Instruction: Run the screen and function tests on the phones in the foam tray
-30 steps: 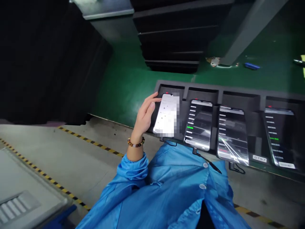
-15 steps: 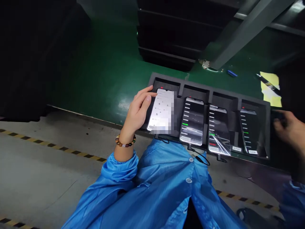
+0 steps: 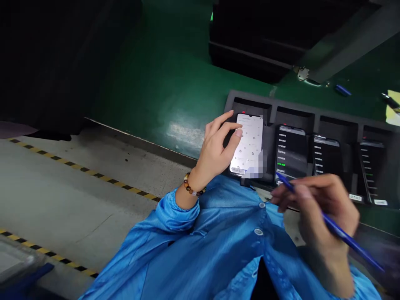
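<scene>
My left hand (image 3: 218,143), with a beaded bracelet at its wrist, is open over the left edge of a smartphone (image 3: 250,141) with a lit white screen. Its index finger and thumb are at the glass; whether they press it I cannot tell. In my right hand (image 3: 325,208) is a slim blue pen (image 3: 339,233), tilted, its tip up and left near the bottom of a second smartphone (image 3: 292,146) with a dark list screen. A third phone (image 3: 328,154) is partly behind that hand, and a fourth phone (image 3: 373,166) lies farther right.
The phones lie in a dark compartmented tray (image 3: 271,104) along the front of a green table (image 3: 162,83). Behind it are a black box (image 3: 250,50), a metal post, a blue cap (image 3: 343,90) and a dark pen (image 3: 390,100) on yellow paper (image 3: 394,114).
My right hand has come from beyond the tray's right end to its front, now with the blue pen in it. My left hand stays at the lit phone. The view has shifted left.
</scene>
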A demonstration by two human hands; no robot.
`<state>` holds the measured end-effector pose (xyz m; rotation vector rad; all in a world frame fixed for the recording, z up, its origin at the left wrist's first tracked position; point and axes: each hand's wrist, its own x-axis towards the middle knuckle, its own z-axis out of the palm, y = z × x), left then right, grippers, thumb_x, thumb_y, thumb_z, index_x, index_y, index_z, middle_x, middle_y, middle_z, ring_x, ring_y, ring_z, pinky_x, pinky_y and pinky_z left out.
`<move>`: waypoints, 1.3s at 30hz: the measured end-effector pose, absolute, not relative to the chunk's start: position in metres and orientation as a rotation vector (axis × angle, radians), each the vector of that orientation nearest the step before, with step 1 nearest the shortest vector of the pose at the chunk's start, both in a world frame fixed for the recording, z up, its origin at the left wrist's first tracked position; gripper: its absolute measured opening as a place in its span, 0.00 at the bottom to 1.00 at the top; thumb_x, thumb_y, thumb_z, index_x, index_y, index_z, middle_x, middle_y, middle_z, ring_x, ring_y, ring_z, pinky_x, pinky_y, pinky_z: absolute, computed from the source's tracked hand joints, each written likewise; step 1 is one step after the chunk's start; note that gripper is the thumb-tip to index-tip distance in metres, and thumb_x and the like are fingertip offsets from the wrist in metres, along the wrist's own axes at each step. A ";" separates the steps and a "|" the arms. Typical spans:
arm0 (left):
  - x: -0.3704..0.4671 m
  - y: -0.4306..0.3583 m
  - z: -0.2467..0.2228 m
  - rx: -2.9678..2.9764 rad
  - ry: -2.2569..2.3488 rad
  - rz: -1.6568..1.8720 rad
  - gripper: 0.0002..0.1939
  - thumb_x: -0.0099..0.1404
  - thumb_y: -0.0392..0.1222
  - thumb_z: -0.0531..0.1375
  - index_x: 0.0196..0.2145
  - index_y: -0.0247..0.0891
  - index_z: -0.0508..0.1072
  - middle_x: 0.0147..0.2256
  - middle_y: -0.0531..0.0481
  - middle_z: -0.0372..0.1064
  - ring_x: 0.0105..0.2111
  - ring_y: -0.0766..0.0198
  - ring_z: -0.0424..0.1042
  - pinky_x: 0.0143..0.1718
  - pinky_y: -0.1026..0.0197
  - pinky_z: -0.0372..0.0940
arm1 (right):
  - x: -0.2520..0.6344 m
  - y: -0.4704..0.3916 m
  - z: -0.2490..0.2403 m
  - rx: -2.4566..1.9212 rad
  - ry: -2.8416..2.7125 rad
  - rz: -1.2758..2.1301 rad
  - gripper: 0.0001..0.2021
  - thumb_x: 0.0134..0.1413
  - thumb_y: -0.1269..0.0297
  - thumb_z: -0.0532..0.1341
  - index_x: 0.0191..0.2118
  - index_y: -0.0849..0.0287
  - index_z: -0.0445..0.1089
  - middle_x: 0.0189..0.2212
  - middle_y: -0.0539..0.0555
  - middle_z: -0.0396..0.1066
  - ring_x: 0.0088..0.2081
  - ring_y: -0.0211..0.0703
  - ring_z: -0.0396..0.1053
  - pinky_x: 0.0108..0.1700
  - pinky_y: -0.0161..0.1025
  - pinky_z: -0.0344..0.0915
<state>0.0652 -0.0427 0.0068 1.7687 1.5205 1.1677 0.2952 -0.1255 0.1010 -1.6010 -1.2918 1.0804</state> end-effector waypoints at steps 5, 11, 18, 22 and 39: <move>0.065 -0.042 0.007 1.791 1.524 1.158 0.24 0.85 0.62 0.49 0.54 0.45 0.77 0.72 0.42 0.68 0.73 0.50 0.66 0.73 0.40 0.61 | 0.269 -0.116 0.083 -1.695 -1.370 1.142 0.19 0.62 0.50 0.76 0.34 0.53 0.68 0.25 0.48 0.78 0.22 0.40 0.76 0.23 0.34 0.71; 0.067 -0.043 0.010 1.796 1.532 1.145 0.24 0.85 0.62 0.49 0.54 0.45 0.77 0.72 0.42 0.68 0.73 0.49 0.65 0.74 0.41 0.61 | 0.275 -0.110 0.069 -1.652 -1.495 1.149 0.20 0.67 0.51 0.72 0.31 0.53 0.65 0.24 0.46 0.76 0.21 0.37 0.74 0.23 0.34 0.70; 0.067 -0.043 0.009 1.809 1.517 1.164 0.24 0.85 0.61 0.49 0.54 0.43 0.77 0.72 0.41 0.68 0.74 0.49 0.65 0.74 0.41 0.61 | 0.268 -0.109 0.077 -1.649 -1.550 1.124 0.20 0.67 0.50 0.72 0.30 0.54 0.66 0.23 0.47 0.75 0.21 0.36 0.73 0.23 0.33 0.70; 0.066 -0.042 0.008 1.804 1.518 1.158 0.25 0.85 0.62 0.49 0.53 0.45 0.77 0.72 0.42 0.68 0.74 0.48 0.65 0.73 0.40 0.61 | 0.268 -0.110 0.078 -1.653 -1.532 1.145 0.21 0.68 0.50 0.71 0.30 0.54 0.66 0.22 0.47 0.74 0.20 0.36 0.73 0.21 0.33 0.68; 0.064 -0.040 0.004 1.806 1.503 1.182 0.24 0.85 0.62 0.51 0.54 0.44 0.79 0.71 0.41 0.69 0.73 0.48 0.66 0.73 0.39 0.61 | 0.276 -0.113 0.077 -1.589 -1.415 1.243 0.21 0.68 0.50 0.71 0.30 0.54 0.64 0.23 0.48 0.76 0.20 0.38 0.74 0.21 0.33 0.70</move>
